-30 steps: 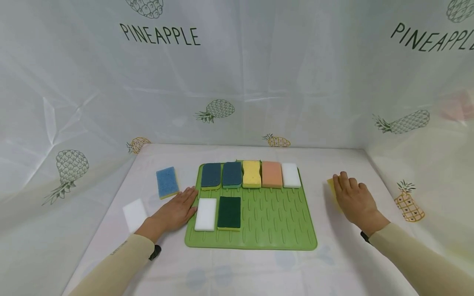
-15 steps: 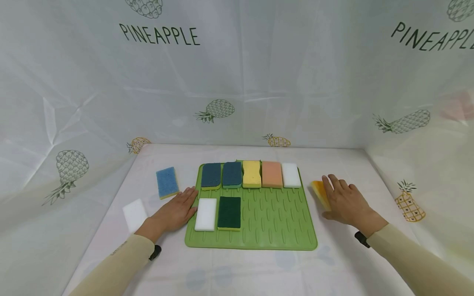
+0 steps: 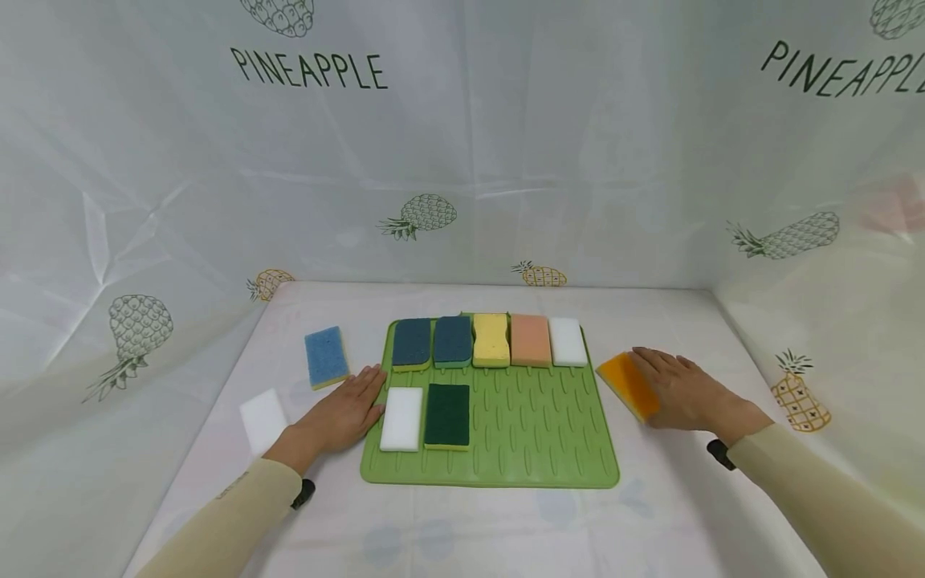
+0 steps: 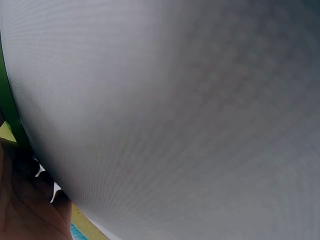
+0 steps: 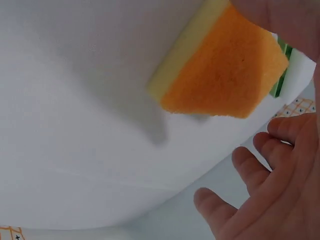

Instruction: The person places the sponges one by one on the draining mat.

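An orange-faced sponge (image 3: 627, 385) with a pale yellow side sits on the table just right of the green ridged mat (image 3: 538, 437). My right hand (image 3: 682, 391) is close against its right side. In the right wrist view, the fingers (image 5: 250, 170) are loosely spread and apart from the sponge, while the thumb overlaps its upper edge. My left hand (image 3: 352, 408) rests on the table with its fingertips at the mat's left edge. A white sponge (image 3: 401, 419) and a dark green scouring sponge (image 3: 447, 416) lie in the mat's front row.
Along the mat's back stand two navy sponges (image 3: 412, 343), a yellow one (image 3: 491, 340), an orange-pink one (image 3: 530, 340) and a white one (image 3: 568, 343). Left of the mat lie a blue sponge (image 3: 327, 356) and a white sponge (image 3: 263, 419). A pineapple-print sheet (image 3: 462, 144) encloses the table.
The sponge by my right hand has moved left toward the mat and turned, its orange face now showing. My right hand moved left with it, then drew slightly right. The left hand stayed still.
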A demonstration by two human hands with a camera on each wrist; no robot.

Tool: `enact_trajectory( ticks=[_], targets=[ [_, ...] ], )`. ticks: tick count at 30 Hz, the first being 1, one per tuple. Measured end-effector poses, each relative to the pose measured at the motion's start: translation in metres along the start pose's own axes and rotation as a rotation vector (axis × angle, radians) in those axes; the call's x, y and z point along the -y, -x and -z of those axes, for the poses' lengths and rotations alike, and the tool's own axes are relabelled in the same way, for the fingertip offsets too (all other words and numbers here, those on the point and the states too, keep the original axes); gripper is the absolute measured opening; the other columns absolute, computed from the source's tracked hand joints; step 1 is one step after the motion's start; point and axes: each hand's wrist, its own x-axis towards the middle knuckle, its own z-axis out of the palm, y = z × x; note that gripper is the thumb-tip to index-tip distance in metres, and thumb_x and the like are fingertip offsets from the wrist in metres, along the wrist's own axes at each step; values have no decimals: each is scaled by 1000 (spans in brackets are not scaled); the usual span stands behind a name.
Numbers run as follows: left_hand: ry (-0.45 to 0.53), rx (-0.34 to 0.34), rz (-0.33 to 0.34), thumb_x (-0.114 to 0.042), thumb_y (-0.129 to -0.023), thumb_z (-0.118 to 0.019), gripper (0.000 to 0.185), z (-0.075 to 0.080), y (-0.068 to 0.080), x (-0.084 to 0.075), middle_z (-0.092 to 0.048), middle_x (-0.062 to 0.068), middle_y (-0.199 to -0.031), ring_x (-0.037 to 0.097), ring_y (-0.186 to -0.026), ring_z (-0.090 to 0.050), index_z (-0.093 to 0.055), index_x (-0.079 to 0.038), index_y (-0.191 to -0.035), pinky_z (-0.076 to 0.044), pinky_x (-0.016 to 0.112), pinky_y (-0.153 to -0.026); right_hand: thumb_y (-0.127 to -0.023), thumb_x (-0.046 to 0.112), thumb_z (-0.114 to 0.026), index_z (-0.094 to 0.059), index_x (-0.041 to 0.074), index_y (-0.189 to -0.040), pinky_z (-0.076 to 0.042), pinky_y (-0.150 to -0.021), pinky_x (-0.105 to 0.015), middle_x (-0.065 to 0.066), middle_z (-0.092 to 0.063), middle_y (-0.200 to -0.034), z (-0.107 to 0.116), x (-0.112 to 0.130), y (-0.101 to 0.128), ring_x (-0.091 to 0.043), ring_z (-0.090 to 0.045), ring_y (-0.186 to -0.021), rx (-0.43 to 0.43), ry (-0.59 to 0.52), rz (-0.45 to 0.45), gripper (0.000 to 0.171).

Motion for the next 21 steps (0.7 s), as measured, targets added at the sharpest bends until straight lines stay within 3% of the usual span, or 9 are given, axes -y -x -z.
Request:
enact_trajectory(
  ticks=[3, 7, 11, 15, 18, 21],
  targets=[
    [2, 1, 0, -35, -114, -45, 67, 0, 0, 0, -22, 21, -174, 40, -161, -23, -25, 1, -167, -26, 58, -129, -82, 34, -88, -28, -10, -159, -44, -110, -72, -36, -35, -162, -2, -2, 0, -57, -45, -141, 36, -63, -32, 107],
    [4, 1, 1, -34, -114, -46, 66, 1, 1, 0, -23, 22, -174, 41, -161, -23, -25, 1, -166, -26, 59, -129, -86, 31, -85, -29, -14, -156, -51, -103, -69, -42, -42, -153, -7, -1, 1, -58, -54, -130, 20, -109, -64, 100],
    [6, 7, 6, -34, -114, -46, 66, 2, 0, -1, -23, 22, -173, 42, -160, -23, -25, 2, -166, -26, 59, -129, -90, 37, -84, -31, -18, -151, -57, -96, -64, -44, -54, -138, -12, 1, -1, -53, -65, -113, -45, -81, -78, 97],
    [4, 13, 6, -34, -115, -45, 66, 3, 1, -2, -22, 22, -174, 41, -161, -23, -25, 1, -166, -26, 58, -130, -85, 51, -86, -36, -17, -148, -62, -81, -58, -39, -63, -123, -12, 1, -6, -45, -71, -95, -108, -17, -72, 105],
    [0, 9, 1, -34, -115, -45, 66, 3, 1, -2, -23, 22, -173, 42, -161, -23, -26, 2, -166, -26, 58, -129, -81, 53, -89, -40, -13, -150, -59, -88, -63, -36, -61, -131, -7, -4, -9, -47, -68, -106, -126, 20, -62, 107],
    [0, 3, -2, -33, -115, -46, 65, 4, 1, -3, -24, 23, -173, 42, -160, -24, -27, 3, -166, -27, 59, -129, -79, 49, -91, -38, -10, -154, -44, -105, -76, -34, -50, -150, -2, -11, -11, -54, -52, -132, -77, -6, -56, 109]
  ],
)
